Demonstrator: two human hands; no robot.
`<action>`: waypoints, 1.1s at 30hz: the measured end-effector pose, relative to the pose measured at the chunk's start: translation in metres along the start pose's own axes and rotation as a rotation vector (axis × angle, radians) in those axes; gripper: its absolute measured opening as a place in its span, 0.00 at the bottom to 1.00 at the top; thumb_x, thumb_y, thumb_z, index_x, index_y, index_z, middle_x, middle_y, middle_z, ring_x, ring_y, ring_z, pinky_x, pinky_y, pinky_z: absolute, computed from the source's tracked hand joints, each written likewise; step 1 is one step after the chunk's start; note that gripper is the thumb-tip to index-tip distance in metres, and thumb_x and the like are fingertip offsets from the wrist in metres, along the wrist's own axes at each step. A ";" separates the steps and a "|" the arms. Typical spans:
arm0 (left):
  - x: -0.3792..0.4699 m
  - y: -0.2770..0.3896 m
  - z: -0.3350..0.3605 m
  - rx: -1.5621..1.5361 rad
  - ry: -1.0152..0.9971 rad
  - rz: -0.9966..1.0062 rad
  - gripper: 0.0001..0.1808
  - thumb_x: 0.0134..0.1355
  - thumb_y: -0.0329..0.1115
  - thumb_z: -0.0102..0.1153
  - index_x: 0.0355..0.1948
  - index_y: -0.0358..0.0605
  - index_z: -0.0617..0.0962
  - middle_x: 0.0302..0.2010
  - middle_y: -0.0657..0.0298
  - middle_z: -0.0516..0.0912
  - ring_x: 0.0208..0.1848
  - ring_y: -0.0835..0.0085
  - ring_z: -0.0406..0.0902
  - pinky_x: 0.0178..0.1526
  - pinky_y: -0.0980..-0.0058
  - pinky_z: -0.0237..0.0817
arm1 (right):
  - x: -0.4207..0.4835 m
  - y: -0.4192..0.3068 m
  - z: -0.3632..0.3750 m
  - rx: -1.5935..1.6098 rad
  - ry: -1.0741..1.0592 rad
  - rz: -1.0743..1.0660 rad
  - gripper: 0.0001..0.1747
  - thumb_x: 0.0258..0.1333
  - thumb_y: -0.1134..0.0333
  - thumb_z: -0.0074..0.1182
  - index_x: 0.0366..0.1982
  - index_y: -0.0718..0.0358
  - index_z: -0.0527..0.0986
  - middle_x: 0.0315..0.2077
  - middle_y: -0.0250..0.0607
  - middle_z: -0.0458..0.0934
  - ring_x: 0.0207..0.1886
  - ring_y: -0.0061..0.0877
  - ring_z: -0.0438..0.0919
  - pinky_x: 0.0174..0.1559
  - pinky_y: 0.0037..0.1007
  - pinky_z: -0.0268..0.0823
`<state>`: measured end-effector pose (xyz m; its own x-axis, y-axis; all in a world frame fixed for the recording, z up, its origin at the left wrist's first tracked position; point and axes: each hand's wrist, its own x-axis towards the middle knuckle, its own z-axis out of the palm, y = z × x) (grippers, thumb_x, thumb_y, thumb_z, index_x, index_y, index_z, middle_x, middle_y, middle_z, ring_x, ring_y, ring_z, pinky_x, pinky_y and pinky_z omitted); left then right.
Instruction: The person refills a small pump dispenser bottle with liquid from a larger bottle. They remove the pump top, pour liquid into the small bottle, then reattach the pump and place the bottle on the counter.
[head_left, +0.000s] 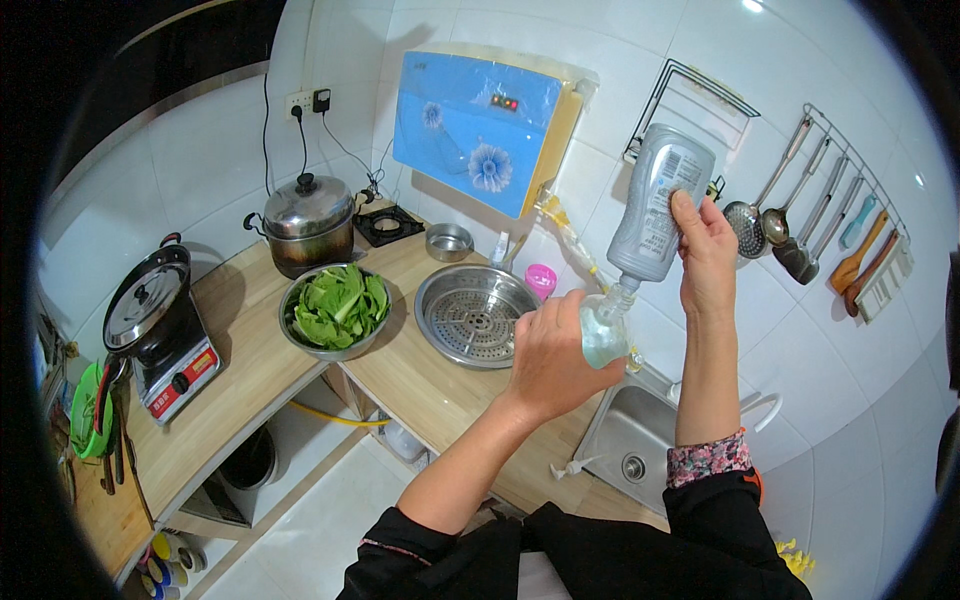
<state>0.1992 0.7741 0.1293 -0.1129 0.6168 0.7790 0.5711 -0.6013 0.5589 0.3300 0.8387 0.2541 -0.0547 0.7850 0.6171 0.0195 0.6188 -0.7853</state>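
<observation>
My right hand (707, 247) grips a grey plastic bottle (656, 206) that bears writing and is tipped upside down. Its neck meets the mouth of a clear bottle (606, 330) holding pale liquid. That lower bottle is in my left hand (559, 356), whose fingers hide part of it. Both hands are raised over the counter, near the steel sink (637, 427). A white pump top (574, 466) lies on the counter by the sink's left edge.
A perforated steel steamer tray (480, 319), a bowl of leafy greens (339, 309), a lidded pot (309, 225) and a portable gas stove (180, 379) with a lidded pan (148, 296) stand on the wooden counter (255, 330). Utensils (814, 217) hang on the wall near a blue water heater (480, 131).
</observation>
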 end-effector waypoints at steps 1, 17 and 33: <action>0.000 0.000 0.001 0.003 0.007 0.006 0.36 0.40 0.42 0.68 0.49 0.33 0.70 0.37 0.52 0.77 0.40 0.55 0.76 0.44 0.61 0.64 | 0.000 0.001 -0.001 -0.006 0.003 0.002 0.19 0.55 0.57 0.60 0.41 0.65 0.76 0.28 0.27 0.79 0.26 0.09 0.68 0.30 0.16 0.57; -0.002 0.004 0.002 0.005 0.019 0.020 0.36 0.40 0.42 0.68 0.49 0.32 0.70 0.37 0.51 0.77 0.40 0.55 0.76 0.43 0.60 0.64 | -0.002 -0.006 -0.004 -0.009 0.034 -0.010 0.17 0.55 0.57 0.60 0.39 0.64 0.75 0.28 0.26 0.78 0.27 0.08 0.68 0.31 0.16 0.57; -0.006 0.008 0.004 0.005 0.008 0.029 0.37 0.40 0.41 0.69 0.49 0.32 0.70 0.36 0.51 0.77 0.39 0.55 0.76 0.42 0.60 0.65 | -0.009 -0.012 -0.006 0.014 0.042 -0.010 0.18 0.55 0.57 0.60 0.40 0.63 0.75 0.28 0.26 0.78 0.27 0.08 0.66 0.31 0.15 0.55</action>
<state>0.2077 0.7674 0.1283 -0.1028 0.5949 0.7972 0.5779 -0.6166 0.5346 0.3362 0.8248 0.2582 -0.0129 0.7793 0.6266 0.0051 0.6266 -0.7793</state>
